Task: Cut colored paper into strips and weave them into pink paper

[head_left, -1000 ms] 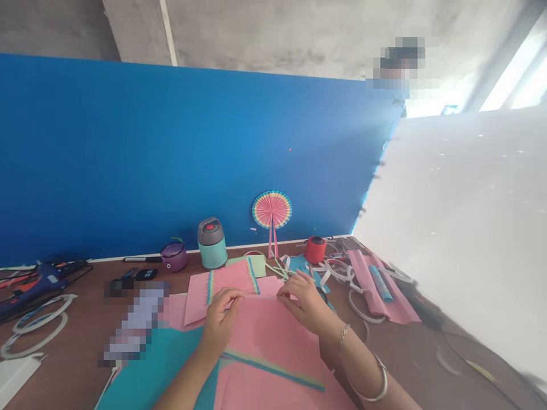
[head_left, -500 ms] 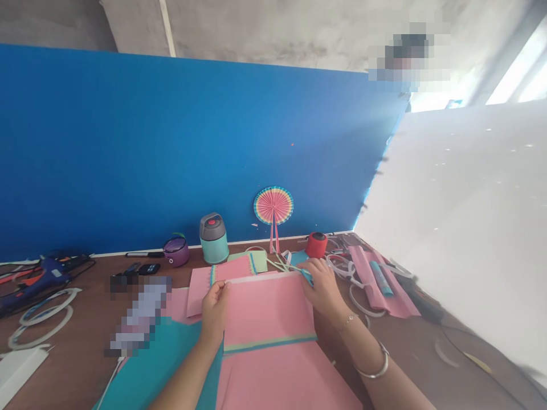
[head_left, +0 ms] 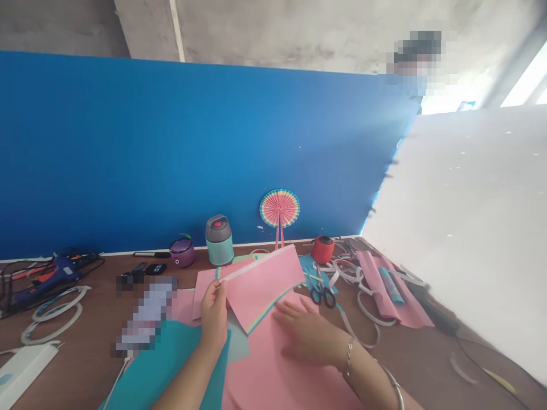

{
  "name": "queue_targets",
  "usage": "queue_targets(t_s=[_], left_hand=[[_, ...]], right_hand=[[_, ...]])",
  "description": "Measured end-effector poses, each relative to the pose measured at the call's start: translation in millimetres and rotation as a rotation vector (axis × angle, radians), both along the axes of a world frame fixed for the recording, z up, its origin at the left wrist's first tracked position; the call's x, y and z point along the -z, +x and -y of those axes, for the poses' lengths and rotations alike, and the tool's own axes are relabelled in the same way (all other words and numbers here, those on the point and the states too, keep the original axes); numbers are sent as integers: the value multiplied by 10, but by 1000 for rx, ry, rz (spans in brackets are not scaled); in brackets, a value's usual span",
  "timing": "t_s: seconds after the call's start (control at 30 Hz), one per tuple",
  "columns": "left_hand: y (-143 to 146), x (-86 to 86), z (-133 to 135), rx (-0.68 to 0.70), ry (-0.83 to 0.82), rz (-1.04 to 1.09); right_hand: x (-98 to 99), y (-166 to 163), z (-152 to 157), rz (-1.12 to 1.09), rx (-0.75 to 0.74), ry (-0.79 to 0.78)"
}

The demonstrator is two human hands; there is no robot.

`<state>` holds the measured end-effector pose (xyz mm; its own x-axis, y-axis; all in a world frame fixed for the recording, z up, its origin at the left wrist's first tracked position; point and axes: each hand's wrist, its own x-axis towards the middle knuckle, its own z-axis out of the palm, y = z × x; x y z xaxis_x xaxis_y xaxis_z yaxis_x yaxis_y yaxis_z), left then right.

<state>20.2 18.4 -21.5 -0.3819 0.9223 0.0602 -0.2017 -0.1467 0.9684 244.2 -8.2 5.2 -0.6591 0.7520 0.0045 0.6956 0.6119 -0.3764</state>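
My left hand (head_left: 215, 312) pinches the upper left corner of a pink paper sheet (head_left: 265, 285), which has a white strip along its top and a yellow and blue band along its lower edge. That sheet is tilted, its right side raised. Larger pink paper (head_left: 273, 370) lies beneath it. Fingers stretched out, my right hand (head_left: 310, 333) rests over this larger paper, close to the banded edge, and grips nothing. Dark-handled scissors (head_left: 323, 296) lie just beyond my right hand, among blue paper scraps (head_left: 310, 265).
A paper fan (head_left: 280, 208) stands against the blue partition (head_left: 171, 148). Nearby are a turquoise food jar (head_left: 220, 247), a purple pot (head_left: 182, 253) and a red cylinder (head_left: 323, 250). Teal paper (head_left: 171, 359) lies left, a glue gun (head_left: 64, 270) farther left. White strips (head_left: 371, 310) curl at right.
My right hand has left the sheet's upper right corner and come down onto the lower paper, fingers extended. The sheet has tilted in my left hand. The scissors now show on the table.
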Motion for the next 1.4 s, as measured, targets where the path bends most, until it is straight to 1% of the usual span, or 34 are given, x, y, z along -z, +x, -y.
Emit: queue_targets(t_s=[0.07,0.13,0.2,0.3,0.33,0.37,0.4,0.43,0.5,0.57,0.63,0.67,0.73,0.83,0.93,0.97,1.0,1.03,1.07,1.1,1.13,1.17,1.2,1.23,1.3,1.37,1.4], left_hand=[[-1,-1,1,13,2,38],[2,-4,1,28,4,71],[2,-14,-1,40,5,104],[-11,-38,-5,70,-11,161],[-17,-45,-5,95,-28,192],[-23,-50,-6,128,-45,230],[-28,-54,-5,165,-66,271],[-32,-57,-4,200,-85,308],[-33,-62,1,248,-116,352],[-28,-71,6,258,-146,344],[-19,-79,10,225,-153,263],[-14,-81,10,200,-150,212],[-3,-78,10,164,-136,128],[9,-52,11,206,-127,89],[17,-24,15,254,-119,52],[20,-17,16,257,-116,37],[24,-12,17,257,-112,22],[28,-8,16,256,-108,7],[35,-4,14,258,-103,-9],[42,1,11,260,-97,-27],[52,8,7,262,-90,-45],[62,18,2,260,-83,-64],[73,31,-2,256,-74,-85],[83,46,-6,249,-64,-106],[100,76,-11,234,-41,-148],[109,99,-10,228,-11,-186],[111,106,-8,227,5,-202]], right_hand=[[16,39,-78,-3,61,23],[9,50,-141,-97,116,48],[9,50,-206,-274,240,117],[62,72,-330,-619,513,256],[92,87,-374,-728,588,267],[123,103,-413,-817,631,211],[149,118,-445,-905,648,106],[165,131,-468,-985,635,-30],[159,149,-480,-1119,544,-322],[106,164,-461,-1197,439,-548],[42,186,-434,-1216,387,-673],[21,200,-426,-1210,382,-700],[17,230,-425,-1186,396,-700],[97,261,-463,-1118,433,-629],[185,281,-506,-1001,459,-562],[197,288,-515,-949,486,-529],[195,293,-518,-896,543,-456],[179,294,-515,-847,618,-330],[150,286,-505,-800,692,-157],[110,265,-488,-760,746,44],[62,227,-463,-724,764,247],[10,169,-433,-690,724,392],[-41,89,-399,-669,647,457],[-87,-9,-367,-645,551,465],[-147,-246,-318,-602,359,388],[-156,-491,-311,-559,224,358],[-141,-601,-324,-539,201,378]])
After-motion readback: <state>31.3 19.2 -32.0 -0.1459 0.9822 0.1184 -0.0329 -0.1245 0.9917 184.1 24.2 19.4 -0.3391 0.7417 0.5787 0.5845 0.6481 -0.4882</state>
